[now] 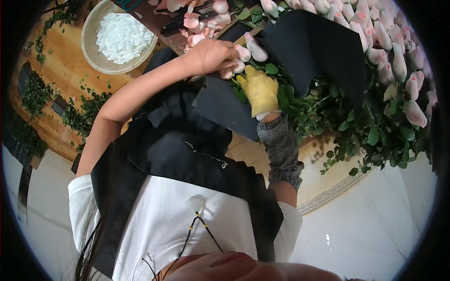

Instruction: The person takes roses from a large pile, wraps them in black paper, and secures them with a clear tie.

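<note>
My bare left hand [216, 57] is closed at several rosebuds [243, 53] in white foam netting, its fingers curled against their heads. Another netted bud [256, 48] stands just right of them. My right hand [260, 90], in a yellow glove, is closed around the leafy stems [239, 92] just below those buds; its fingertips are partly hidden. A dark sheet [224, 104] lies under my hands at the left, and a larger black sheet [311, 47] rises to the right of the glove.
Many netted roses [384, 42] are piled at the far right, with dense leaves [370, 126] below. A bowl [89, 44] of white foam sleeves [124, 38] stands at the upper left. Loose pink petals [194, 23] and a black tool [176, 25] lie at the top. Leaf clippings [84, 112] litter the left.
</note>
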Tool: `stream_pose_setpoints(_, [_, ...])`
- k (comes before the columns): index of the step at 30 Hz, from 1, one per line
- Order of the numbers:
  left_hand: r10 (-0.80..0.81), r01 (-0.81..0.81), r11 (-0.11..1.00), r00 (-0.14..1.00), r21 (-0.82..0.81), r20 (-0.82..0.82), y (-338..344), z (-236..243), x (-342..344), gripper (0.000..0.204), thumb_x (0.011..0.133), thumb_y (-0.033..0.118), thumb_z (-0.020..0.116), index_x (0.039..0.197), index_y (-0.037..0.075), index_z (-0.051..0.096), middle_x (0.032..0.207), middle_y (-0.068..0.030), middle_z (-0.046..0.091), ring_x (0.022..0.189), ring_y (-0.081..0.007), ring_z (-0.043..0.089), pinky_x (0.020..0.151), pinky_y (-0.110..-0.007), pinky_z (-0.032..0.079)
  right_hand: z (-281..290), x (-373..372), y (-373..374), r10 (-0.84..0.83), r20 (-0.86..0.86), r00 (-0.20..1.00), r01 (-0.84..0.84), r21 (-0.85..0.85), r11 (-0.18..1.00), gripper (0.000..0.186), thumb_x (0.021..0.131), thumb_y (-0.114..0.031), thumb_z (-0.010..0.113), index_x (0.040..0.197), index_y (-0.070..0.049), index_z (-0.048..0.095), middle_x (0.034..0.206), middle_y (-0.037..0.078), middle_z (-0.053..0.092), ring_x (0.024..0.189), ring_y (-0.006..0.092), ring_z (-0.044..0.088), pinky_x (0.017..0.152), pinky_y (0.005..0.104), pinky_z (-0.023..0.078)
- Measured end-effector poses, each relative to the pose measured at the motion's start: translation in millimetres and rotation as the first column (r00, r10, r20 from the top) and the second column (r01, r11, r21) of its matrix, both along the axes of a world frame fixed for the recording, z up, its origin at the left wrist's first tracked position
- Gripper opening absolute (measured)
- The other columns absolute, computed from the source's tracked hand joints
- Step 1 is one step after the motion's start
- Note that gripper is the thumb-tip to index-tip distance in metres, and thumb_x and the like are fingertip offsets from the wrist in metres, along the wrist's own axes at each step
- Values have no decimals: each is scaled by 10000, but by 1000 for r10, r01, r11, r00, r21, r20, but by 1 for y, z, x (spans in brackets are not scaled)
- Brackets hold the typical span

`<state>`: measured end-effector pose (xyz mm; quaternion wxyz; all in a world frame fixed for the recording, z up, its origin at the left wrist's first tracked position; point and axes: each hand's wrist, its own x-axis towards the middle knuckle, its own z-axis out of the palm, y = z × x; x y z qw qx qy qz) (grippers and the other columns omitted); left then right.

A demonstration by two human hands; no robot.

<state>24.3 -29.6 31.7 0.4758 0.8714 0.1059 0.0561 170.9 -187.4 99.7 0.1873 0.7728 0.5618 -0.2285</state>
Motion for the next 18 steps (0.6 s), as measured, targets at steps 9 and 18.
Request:
stream_pose_setpoints(9, [324, -269, 770, 946, -578, -8, 33, -3, -38, 169, 958, 146, 628, 906, -5, 570, 887, -35, 577, 846, -130, 530, 796, -316, 472, 17, 13, -7, -127, -285, 950, 173, 142, 975, 320, 941, -293, 704, 1239, -175, 692, 800, 124, 716, 694, 340, 688, 651, 471, 550])
stream_pose_setpoints(18, [177, -145, 976, 964, 165, -198, 6, -4, 23, 312, 899, 379, 735, 995, 84, 700, 892, -118, 700, 807, -357, 699, 691, -474, 548, 7, 7, 2, -4, -11, 1000, 9, 421, 907, 654, 907, -223, 737, 1503, -381, 519, 562, 88, 579, 477, 287, 584, 531, 401, 516])
